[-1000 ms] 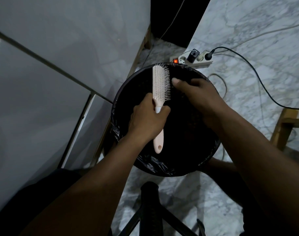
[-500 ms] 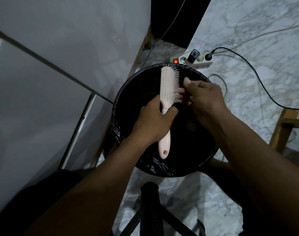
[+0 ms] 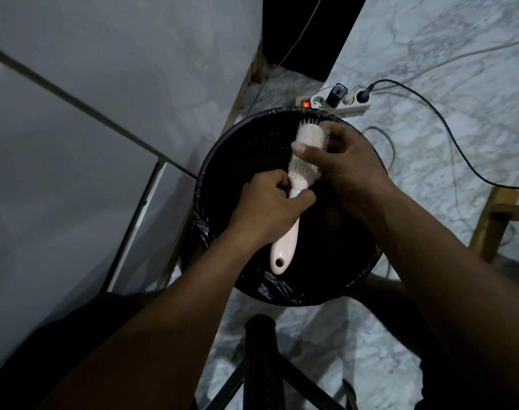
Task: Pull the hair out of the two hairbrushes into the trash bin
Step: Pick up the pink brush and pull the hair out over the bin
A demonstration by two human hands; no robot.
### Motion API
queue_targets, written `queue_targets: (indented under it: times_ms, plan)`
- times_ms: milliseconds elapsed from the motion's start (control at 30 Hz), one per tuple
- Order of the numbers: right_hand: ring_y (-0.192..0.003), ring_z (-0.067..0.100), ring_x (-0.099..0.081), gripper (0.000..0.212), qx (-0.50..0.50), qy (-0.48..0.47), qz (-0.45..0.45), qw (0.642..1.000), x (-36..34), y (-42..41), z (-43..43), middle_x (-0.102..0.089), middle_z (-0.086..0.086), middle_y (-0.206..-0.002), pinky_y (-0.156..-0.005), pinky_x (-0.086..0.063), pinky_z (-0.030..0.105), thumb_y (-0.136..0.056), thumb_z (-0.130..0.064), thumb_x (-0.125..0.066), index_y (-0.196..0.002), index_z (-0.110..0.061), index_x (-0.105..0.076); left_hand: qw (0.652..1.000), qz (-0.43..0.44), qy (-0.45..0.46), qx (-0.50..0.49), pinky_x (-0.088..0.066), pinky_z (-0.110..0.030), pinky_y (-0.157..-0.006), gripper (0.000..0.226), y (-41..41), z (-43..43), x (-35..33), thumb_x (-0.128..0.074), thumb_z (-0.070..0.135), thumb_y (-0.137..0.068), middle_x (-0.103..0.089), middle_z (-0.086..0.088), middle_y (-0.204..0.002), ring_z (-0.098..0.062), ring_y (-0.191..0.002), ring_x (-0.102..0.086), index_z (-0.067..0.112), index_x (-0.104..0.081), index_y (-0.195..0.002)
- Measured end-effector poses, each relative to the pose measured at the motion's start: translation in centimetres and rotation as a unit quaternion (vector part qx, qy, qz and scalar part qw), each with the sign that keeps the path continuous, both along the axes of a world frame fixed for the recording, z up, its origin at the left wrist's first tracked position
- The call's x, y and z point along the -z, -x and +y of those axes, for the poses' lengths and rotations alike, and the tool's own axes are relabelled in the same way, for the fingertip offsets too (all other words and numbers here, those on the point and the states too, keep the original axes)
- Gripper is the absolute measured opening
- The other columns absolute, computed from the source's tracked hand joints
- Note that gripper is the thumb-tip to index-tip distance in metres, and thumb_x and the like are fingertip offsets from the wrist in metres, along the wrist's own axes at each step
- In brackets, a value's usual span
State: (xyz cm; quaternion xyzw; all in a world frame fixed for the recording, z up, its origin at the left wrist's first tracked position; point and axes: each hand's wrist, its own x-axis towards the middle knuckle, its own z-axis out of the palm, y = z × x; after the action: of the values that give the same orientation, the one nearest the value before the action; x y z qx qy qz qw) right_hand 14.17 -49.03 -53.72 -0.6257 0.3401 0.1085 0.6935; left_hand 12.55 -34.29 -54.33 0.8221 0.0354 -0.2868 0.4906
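— While the left hand is clenched round the pink hairbrush at its neck, where does the head lie?

— Over the trash bin, long axis pointing away from the person. The right hand is nearer, curled over the bristles, thumb across the back.

— Changed from a moment ago?

— Yes: it only pinched the edge then. Any hair is too dark to see.

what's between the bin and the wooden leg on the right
In the head view, bare marble floor crossed by a black cable lies between the trash bin and the wooden leg.
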Motion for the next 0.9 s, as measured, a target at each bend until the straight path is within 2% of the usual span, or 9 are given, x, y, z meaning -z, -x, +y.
queue_targets:
  times_ms: [100, 233, 300, 433, 567, 633, 733, 800, 900]
  plan:
    - [-0.083, 0.021, -0.072, 0.052, 0.036, 0.036, -0.032, 0.998, -0.3, -0.1, 0.1, -0.071, 0.013, -0.097, -0.066, -0.058, 0.028, -0.073, -0.010, -0.086, -0.120, -0.005, -0.063, 1.000, 0.004, 0.028, 0.001, -0.049, -0.036, -0.053, 0.047, 0.3, -0.2, -0.2, -0.068, 0.049, -0.062, -0.066, -0.012, -0.060, -0.012, -0.050, -0.055, 0.005, -0.068, -0.079]
    - [-0.069, 0.012, -0.069, 0.031, 0.053, 0.102, -0.045, 0.992, -0.3, 0.0, -0.6, -0.069, 0.006, -0.080, -0.056, -0.053, 0.023, -0.080, -0.020, -0.083, -0.102, -0.005, -0.067, 0.999, 0.006, 0.045, 0.011, -0.054, -0.045, -0.055, 0.055, 0.4, -0.3, -0.3, -0.065, 0.053, -0.056, -0.069, -0.016, -0.067, -0.017, -0.053, -0.059, 0.005, -0.069, -0.082]
    - [-0.059, 0.007, -0.064, 0.018, 0.072, 0.111, -0.044, 0.990, -0.4, 0.1, -0.8, -0.069, 0.001, -0.074, -0.050, -0.050, 0.022, -0.083, -0.025, -0.080, -0.083, -0.011, -0.067, 0.999, 0.008, 0.044, 0.016, -0.052, -0.045, -0.054, 0.052, 0.5, -0.3, -0.4, -0.066, 0.052, -0.056, -0.069, -0.015, -0.065, -0.016, -0.052, -0.056, 0.006, -0.068, -0.080]
    - [-0.046, 0.010, -0.048, 0.036, 0.117, 0.098, -0.008, 0.988, -0.4, -0.1, -1.2, -0.057, -0.001, -0.062, -0.046, -0.044, 0.024, -0.088, -0.033, -0.073, -0.059, -0.020, -0.057, 0.999, 0.005, 0.026, 0.036, -0.045, -0.034, -0.052, 0.038, 0.6, -0.2, -0.5, -0.073, 0.043, -0.064, -0.059, -0.005, -0.053, -0.010, -0.047, -0.049, 0.008, -0.064, -0.076]
    - [-0.044, 0.009, -0.054, 0.030, 0.195, -0.047, 0.067, 0.977, -0.6, -0.2, -1.4, -0.062, -0.002, -0.063, -0.045, -0.046, 0.021, -0.095, -0.032, -0.064, -0.070, -0.017, -0.063, 0.999, -0.007, -0.010, 0.048, -0.039, -0.023, -0.048, 0.029, 0.7, 0.2, -0.2, -0.080, 0.032, -0.072, -0.050, 0.012, -0.046, -0.002, -0.042, -0.042, 0.010, -0.061, -0.073]
    - [-0.047, 0.009, -0.057, 0.032, 0.206, -0.042, 0.098, 0.973, -0.3, -0.2, -1.6, -0.063, -0.003, -0.062, -0.049, -0.049, 0.023, -0.099, -0.034, -0.057, -0.072, -0.017, -0.061, 0.998, -0.014, -0.033, 0.043, -0.038, -0.022, -0.048, 0.030, 0.6, 0.3, 0.0, -0.079, 0.033, -0.072, -0.051, 0.011, -0.048, -0.002, -0.043, -0.043, 0.013, -0.058, -0.068]
    - [-0.046, 0.014, -0.053, 0.034, 0.218, 0.017, 0.123, 0.968, -0.2, -0.4, -1.8, -0.051, -0.003, -0.048, -0.052, -0.046, 0.026, -0.099, -0.035, -0.051, -0.071, -0.016, -0.054, 0.998, -0.022, -0.063, 0.011, -0.036, -0.021, -0.046, 0.035, 0.3, 0.6, 0.1, -0.078, 0.034, -0.074, -0.050, 0.009, -0.049, -0.002, -0.042, -0.045, 0.021, -0.048, -0.060]
    - [-0.044, 0.017, -0.053, 0.032, 0.183, 0.028, 0.133, 0.974, -0.4, -0.5, -1.5, -0.049, 0.001, -0.050, -0.052, -0.045, 0.028, -0.097, -0.038, -0.055, -0.076, -0.014, -0.056, 0.997, -0.023, -0.069, 0.004, -0.037, -0.022, -0.048, 0.036, 0.2, 0.6, 0.1, -0.078, 0.034, -0.074, -0.052, 0.009, -0.051, -0.003, -0.045, -0.046, 0.022, -0.048, -0.059]
    - [-0.055, 0.019, -0.056, 0.038, 0.034, 0.027, 0.143, 0.989, -0.2, -0.1, -0.6, -0.059, 0.005, -0.066, -0.057, -0.045, 0.029, -0.085, -0.047, -0.071, -0.087, -0.010, -0.065, 0.997, -0.015, -0.071, 0.012, -0.041, -0.023, -0.050, 0.034, 0.4, 0.4, 0.1, -0.078, 0.033, -0.073, -0.055, 0.008, -0.053, -0.007, -0.048, -0.050, 0.021, -0.049, -0.060]
